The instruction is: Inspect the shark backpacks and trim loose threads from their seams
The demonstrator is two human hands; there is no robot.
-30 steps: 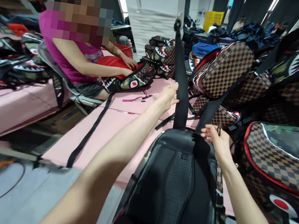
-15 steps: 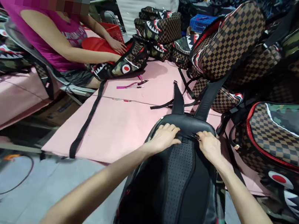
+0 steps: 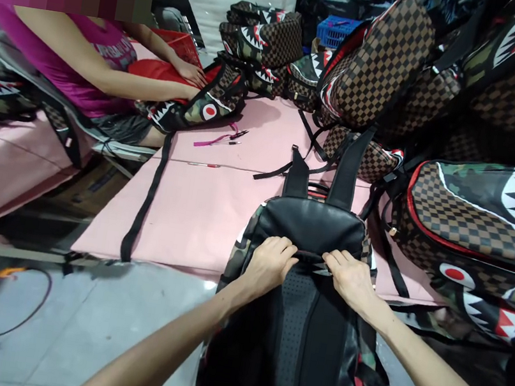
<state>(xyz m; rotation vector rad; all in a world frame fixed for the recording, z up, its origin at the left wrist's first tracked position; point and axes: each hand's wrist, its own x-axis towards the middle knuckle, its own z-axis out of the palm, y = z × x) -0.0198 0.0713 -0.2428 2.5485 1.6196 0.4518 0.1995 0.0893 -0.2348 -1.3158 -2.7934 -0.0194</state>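
Observation:
A black backpack [image 3: 311, 223] stands upright in front of me, its padded back panel facing me and its two shoulder straps thrown over the pink table. My left hand [image 3: 271, 263] pinches the edge of the upper back panel, thumb toward the middle. Level with it, my right hand [image 3: 346, 274] grips the same edge on the other side. A small, pointed, shiny piece shows beside the right fingers; what it is, I cannot make out. Camouflage and checkered sides of the backpack peek out at its edges.
Checkered shark-mouth backpacks [image 3: 480, 220] crowd the right and back of the pink table [image 3: 190, 221]. A co-worker on the left handles a camouflage bag [image 3: 197, 106]. A black strap [image 3: 147, 202], a magenta ribbon [image 3: 211, 141] and a pen-like item [image 3: 203, 164] lie on the table.
Both hands have moved slightly down and toward me with the backpack's upper panel. The top of the backpack now tilts so more of its smooth black panel and a red-edged opening show.

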